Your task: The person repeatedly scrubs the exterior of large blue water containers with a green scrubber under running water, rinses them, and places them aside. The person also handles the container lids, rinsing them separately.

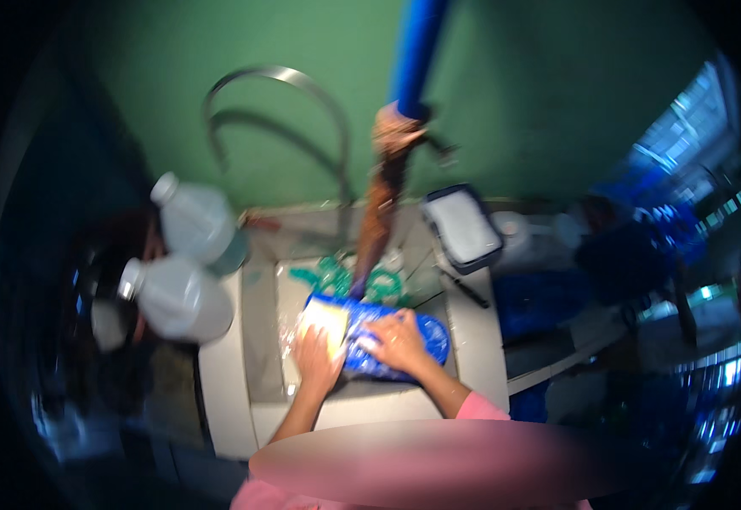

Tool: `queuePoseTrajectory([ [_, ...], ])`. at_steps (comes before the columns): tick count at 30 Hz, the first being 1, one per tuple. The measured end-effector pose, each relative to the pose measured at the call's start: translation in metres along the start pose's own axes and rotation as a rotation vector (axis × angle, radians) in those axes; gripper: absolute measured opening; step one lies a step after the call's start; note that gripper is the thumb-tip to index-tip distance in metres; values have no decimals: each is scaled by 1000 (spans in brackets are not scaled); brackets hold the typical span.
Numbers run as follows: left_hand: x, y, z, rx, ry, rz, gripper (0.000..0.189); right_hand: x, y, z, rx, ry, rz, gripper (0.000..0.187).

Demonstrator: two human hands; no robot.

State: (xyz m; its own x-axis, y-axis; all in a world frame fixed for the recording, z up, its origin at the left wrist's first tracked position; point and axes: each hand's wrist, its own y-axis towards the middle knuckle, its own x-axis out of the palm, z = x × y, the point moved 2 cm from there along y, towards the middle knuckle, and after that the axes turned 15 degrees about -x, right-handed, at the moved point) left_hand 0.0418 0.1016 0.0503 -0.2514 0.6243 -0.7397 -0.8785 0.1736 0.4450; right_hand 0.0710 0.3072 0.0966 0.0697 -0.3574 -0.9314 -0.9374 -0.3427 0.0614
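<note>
A wet blue object [370, 366], bearing what looks like suds, lies across the front of a tiled sink [261, 338]. My left hand [319, 354] presses a pale yellow sponge or cloth [329, 319] against its left part. Fingers spread, my right hand [399, 341] rests on its middle. Behind it, green and clear plastic-like material [332, 277] lies in the sink. Water seems to run down from a blue pipe [416, 64] with a wrapped joint, though blur hides whether the brown stretch [377, 220] is water or a solid part.
Two large translucent plastic jugs [195, 220] [182, 299] stand at the left rim. A curved metal faucet [281, 73] rises behind the sink. A dark-rimmed tray with white contents [463, 226] and a dark slim object [466, 288] lie on the right rim.
</note>
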Motion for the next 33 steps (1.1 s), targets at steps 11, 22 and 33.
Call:
queuePoseTrajectory([
  [11, 63, 78, -130, -825, -1066, -743, 55, -10, 3, 7, -19, 144, 56, 42],
  [22, 105, 137, -82, -185, -605, -1278, 44, -8, 6, 10, 21, 164, 166, 41],
  [33, 50, 37, 7, -307, -594, -581, 43, 18, 21, 9, 198, 213, 211, 50],
])
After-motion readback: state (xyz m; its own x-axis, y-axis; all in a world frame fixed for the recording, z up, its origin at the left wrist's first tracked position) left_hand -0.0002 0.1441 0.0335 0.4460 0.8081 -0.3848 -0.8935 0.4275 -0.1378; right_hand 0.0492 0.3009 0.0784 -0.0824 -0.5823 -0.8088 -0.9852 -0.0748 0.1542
